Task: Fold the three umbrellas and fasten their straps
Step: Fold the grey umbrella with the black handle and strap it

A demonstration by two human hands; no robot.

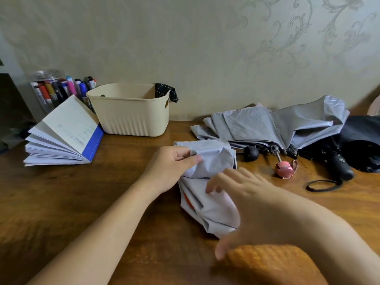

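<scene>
A collapsed pale grey umbrella (211, 204) with an orange mark lies on the wooden table in front of me. My left hand (170, 167) pinches a fold of its fabric near the far end. My right hand (244, 194) hovers over its near part, blurred, fingers spread and touching the cloth. Behind it lies a loosely collapsed silver-grey umbrella (273, 124) with a pink handle (284, 169). At the far right rests a black umbrella (362, 140) with a black handle (341, 167) and a wrist loop (320, 185).
A cream plastic basket (131, 112) stands at the back with dark checked cloth (166, 92) over its rim. An open book (63, 132) and a jar of markers (53, 89) stand at the left. An orange textured object (273, 264) lies under my right forearm.
</scene>
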